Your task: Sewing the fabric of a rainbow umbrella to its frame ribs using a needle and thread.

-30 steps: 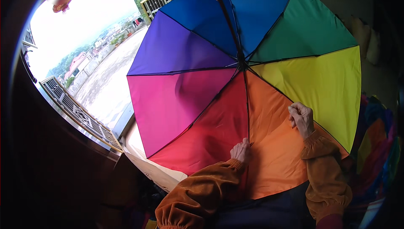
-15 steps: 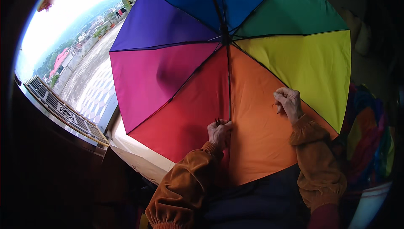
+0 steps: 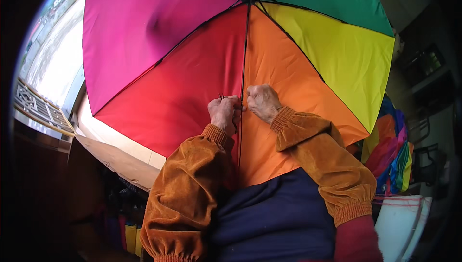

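Observation:
An opened umbrella (image 3: 159, 93) with multicoloured panels spreads before me, its inner side with the black ribs toward me. Between the red and orange panels runs a black rib (image 3: 245, 45). My left hand (image 3: 223, 113) is closed at that rib, over the red panel, its fingertips pinching there. Small dark pointed tips stick out above its fingers; the rest of that thing is hidden. Just across the rib, over the orange panel, my right hand (image 3: 263, 102) is closed with fingertips pressed together, near the left one. Whatever it pinches is too small to make out.
Dark blue cloth (image 3: 279, 218) covers my lap. At the right lies a heap of multicoloured fabric (image 3: 390, 146) above a pale, tied bundle (image 3: 402, 223). A cardboard box (image 3: 115, 158) stands at the left, beside a metal railing (image 3: 41, 105) and a bright opening.
My right hand has moved left from the orange panel's far side to the rib beside my left hand. My left hand stays at the rib. The view has shifted, so the umbrella sits higher.

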Demonstrator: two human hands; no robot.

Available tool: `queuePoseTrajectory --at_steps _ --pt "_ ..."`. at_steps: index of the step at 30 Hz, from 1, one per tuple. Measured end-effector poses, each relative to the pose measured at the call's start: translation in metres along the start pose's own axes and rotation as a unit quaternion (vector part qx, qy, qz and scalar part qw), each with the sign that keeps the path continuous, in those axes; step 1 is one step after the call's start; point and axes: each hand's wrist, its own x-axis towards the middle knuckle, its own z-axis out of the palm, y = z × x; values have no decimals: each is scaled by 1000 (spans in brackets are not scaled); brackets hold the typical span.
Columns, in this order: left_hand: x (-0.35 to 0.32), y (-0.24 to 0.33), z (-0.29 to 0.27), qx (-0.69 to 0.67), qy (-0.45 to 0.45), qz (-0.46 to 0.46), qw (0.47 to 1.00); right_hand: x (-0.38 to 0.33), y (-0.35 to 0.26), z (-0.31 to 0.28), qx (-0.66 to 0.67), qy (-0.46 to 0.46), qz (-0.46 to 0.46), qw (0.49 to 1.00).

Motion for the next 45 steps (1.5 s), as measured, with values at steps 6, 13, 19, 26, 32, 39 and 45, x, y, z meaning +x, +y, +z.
queuePoseTrajectory --at_steps 6,13,19,26,32,39,45 --pt "-6 1 -3 14 41 14 999 -6 -6 5 4 -36 -13 999" --pt "-8 0 3 -12 35 7 999 -9 15 7 221 -62 -4 973" --pt "-10 -1 3 -21 -25 23 999 -1 23 16 201 -3 -102 974" --pt "7 -8 7 22 -25 94 995 -4 11 16 317 -3 63 946" --pt "20 -26 10 69 51 182 980 4 -9 4 329 23 157 931" --pt "-2 -14 7 -95 -2 138 986 7 -5 -1 471 -80 233 847" --pt "-6 -11 4 -62 -42 103 992 6 -8 -8 554 -97 261 785"
